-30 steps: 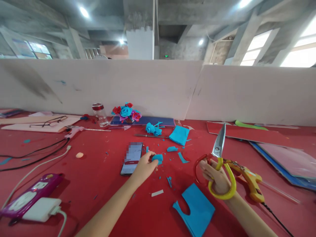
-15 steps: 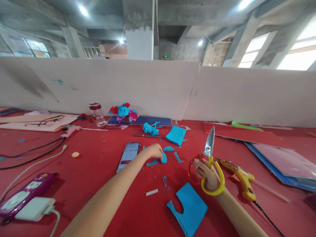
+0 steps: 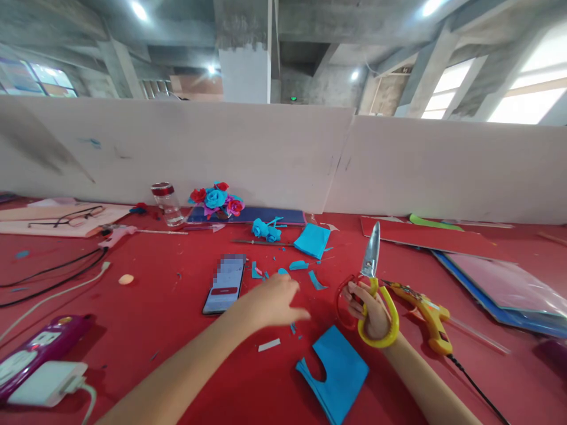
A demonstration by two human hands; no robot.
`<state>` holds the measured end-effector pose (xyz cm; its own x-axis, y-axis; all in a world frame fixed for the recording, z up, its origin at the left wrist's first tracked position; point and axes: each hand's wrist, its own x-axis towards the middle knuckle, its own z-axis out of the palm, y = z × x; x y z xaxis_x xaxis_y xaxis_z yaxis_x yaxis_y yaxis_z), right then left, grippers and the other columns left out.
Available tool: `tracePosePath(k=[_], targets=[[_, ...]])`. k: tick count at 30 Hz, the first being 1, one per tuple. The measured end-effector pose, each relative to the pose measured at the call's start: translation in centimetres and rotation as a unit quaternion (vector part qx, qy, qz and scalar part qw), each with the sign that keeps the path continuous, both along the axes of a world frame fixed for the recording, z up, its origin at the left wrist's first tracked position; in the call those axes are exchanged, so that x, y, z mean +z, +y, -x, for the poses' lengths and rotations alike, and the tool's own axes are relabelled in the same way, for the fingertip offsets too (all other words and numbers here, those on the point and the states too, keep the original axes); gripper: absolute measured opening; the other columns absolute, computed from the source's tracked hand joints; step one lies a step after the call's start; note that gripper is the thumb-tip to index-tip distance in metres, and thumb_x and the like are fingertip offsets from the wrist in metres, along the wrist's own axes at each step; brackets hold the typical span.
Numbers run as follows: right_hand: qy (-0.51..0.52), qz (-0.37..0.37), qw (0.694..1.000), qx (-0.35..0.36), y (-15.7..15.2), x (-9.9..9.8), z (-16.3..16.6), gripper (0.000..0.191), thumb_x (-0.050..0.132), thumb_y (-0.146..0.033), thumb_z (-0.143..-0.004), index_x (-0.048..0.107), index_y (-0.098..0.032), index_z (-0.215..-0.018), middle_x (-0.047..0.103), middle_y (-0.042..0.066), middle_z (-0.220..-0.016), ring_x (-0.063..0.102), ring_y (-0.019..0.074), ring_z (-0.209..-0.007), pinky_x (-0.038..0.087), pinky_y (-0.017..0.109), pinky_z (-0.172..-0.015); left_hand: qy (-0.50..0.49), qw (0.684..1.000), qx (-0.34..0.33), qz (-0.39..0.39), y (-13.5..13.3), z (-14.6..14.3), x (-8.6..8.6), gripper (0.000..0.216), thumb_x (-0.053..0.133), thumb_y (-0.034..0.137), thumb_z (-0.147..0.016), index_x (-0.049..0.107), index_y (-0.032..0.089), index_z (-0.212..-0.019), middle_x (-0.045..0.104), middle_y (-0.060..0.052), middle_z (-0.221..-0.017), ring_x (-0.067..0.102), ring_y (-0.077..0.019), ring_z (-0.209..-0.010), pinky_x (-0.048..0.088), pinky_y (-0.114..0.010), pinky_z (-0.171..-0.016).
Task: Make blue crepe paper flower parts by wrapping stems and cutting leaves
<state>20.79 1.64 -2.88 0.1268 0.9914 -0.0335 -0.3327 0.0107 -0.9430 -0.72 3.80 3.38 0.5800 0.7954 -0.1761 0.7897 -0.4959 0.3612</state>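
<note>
My left hand (image 3: 277,300) hovers over the red table (image 3: 199,366), slightly blurred, its thumb apart from the other fingers and nothing seen in it. Small blue scraps (image 3: 317,281) lie just beyond it; one rounded blue piece (image 3: 282,271) shows behind the knuckles. Scissors (image 3: 371,255) with a red and a yellow handle are in my right hand (image 3: 375,313), blades closed and pointing up and away. Below both hands lies a folded blue sheet (image 3: 345,369) with a curved notch cut from its left side. Near my left wrist rests a phone (image 3: 227,283).
A yellow glue gun (image 3: 427,316) lies right of my right hand. At the back are blue paper roses (image 3: 266,229), a blue square (image 3: 312,240), a flower bunch (image 3: 217,199) and a glass jar (image 3: 168,205). A purple power strip (image 3: 44,348) sits at left.
My left hand has come nearer to me and its fingers have spread from a pinch at a blue piece. My right hand still holds the scissors; the whole view has shifted slightly.
</note>
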Motion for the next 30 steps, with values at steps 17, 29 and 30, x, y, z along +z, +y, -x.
tracePosePath(k=[17, 29, 30], targets=[[0.000, -0.008, 1.000, -0.014, -0.2, -0.5, 0.1, 0.034, 0.077, -0.039, -0.057, 0.051, -0.017, -0.055, 0.047, -0.005, -0.051, 0.027, 0.0010, -0.035, 0.018, 0.013, -0.031, -0.005, 0.973, -0.227, -0.035, -3.1, -5.2, -3.2, 0.047, 0.065, 0.033, -0.066, 0.057, 0.013, -0.108, 0.067, -0.014, -0.090, 0.062, -0.0306, -0.085, 0.047, -0.039, -0.072], [-0.033, -0.009, 0.999, 0.014, -0.5, -0.2, 0.6, 0.035, 0.076, -0.048, -0.058, 0.057, -0.018, -0.056, 0.054, 0.000, -0.054, 0.024, 0.0034, -0.037, 0.014, 0.017, -0.031, -0.101, 0.978, -0.179, -0.028, -3.9, -0.5, -3.8, 0.013, 0.060, 0.023, -0.063, 0.063, 0.018, -0.075, 0.063, -0.009, -0.107, 0.057, -0.0259, -0.097, 0.042, -0.035, -0.086], [-0.034, -0.010, 0.999, 0.013, -0.5, -0.3, 0.6, 0.035, 0.076, -0.047, -0.058, 0.056, -0.018, -0.056, 0.053, -0.001, -0.054, 0.024, 0.0034, -0.037, 0.014, 0.016, -0.031, -0.092, 0.979, -0.181, -0.026, -4.0, -0.6, -3.9, 0.017, 0.061, 0.023, -0.061, 0.063, 0.019, -0.077, 0.065, -0.007, -0.099, 0.058, -0.0256, -0.092, 0.042, -0.036, -0.084]])
